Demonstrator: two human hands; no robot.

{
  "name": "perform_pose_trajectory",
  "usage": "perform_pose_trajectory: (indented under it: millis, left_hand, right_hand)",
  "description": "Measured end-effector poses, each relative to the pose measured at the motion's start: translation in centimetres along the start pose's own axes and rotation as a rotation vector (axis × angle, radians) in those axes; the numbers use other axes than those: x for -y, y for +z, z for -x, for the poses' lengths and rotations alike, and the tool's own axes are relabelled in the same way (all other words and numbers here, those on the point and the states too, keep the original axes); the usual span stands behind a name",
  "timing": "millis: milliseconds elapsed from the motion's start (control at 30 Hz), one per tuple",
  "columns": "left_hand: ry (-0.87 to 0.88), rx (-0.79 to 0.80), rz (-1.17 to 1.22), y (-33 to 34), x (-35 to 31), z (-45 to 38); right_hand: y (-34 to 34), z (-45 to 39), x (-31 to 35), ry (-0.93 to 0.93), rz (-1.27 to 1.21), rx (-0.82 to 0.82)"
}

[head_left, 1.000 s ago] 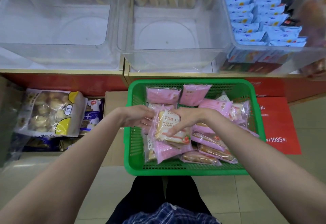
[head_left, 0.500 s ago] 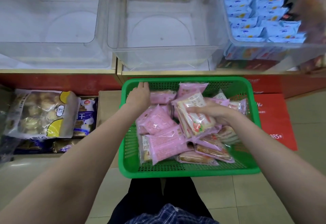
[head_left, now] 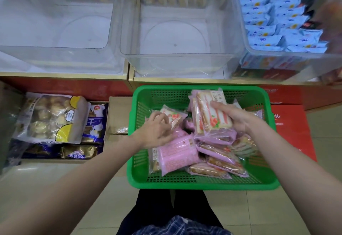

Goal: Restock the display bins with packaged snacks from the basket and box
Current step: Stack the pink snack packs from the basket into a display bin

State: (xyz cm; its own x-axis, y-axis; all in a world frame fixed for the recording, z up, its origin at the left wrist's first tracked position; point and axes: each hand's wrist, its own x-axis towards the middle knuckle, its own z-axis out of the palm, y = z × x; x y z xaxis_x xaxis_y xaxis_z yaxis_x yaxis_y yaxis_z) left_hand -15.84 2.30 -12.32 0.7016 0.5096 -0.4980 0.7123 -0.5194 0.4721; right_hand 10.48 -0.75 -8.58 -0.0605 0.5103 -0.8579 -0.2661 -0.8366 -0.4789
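A green plastic basket (head_left: 266, 183) on the floor holds several pink snack packs (head_left: 177, 153). My right hand (head_left: 235, 116) grips a stack of pink strawberry cake packs (head_left: 209, 118) lifted above the pile. My left hand (head_left: 155, 129) reaches into the basket's left side, its curled fingers closing on another strawberry pack (head_left: 173, 114). Above stand two clear display bins, a middle one (head_left: 175, 38) and a left one (head_left: 55, 31), both with bare floors. A cardboard box (head_left: 114, 112) at the left carries bagged snacks (head_left: 50, 118).
The right-hand clear bin (head_left: 273, 24) is packed with blue packets. A red box (head_left: 290, 129) lies right of the basket. Gold-trimmed shelf edge (head_left: 129, 75) runs under the bins. Tiled floor (head_left: 268, 212) lies in front, with my legs below the basket.
My right hand has lifted the stack of cake packs up and to the right. My left hand went to the basket's far left corner, then came back onto a strawberry pack.
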Motion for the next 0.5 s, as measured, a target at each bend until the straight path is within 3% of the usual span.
perform_pose_trajectory:
  millis: [100,133,233,367,433,500]
  left_hand:
    - [-0.243,-0.244,0.308,-0.1,-0.3,-1.7]
    - [-0.359,-0.257,0.369,-0.3,-0.6,-2.0]
    - [-0.582,-0.054,0.458,0.0,-1.1,-2.8]
    - [-0.487,-0.012,0.657,-1.3,-0.6,-2.1]
    - [-0.407,-0.016,0.680,-3.3,0.2,-1.4]
    - [-0.321,0.028,0.662,-6.1,0.2,-0.6]
  right_hand:
    - [0.0,-0.1,-0.3,0.019,-0.009,0.042]
    - [0.1,0.0,-0.5,0.015,-0.029,0.055]
    - [0.2,0.3,-0.9,0.014,-0.040,0.092]
    - [1.0,1.6,0.1,-0.010,0.115,0.217]
    - [1.8,2.7,1.7,-0.095,0.380,0.292]
    - [2.9,3.8,3.8,-0.238,0.795,0.293]
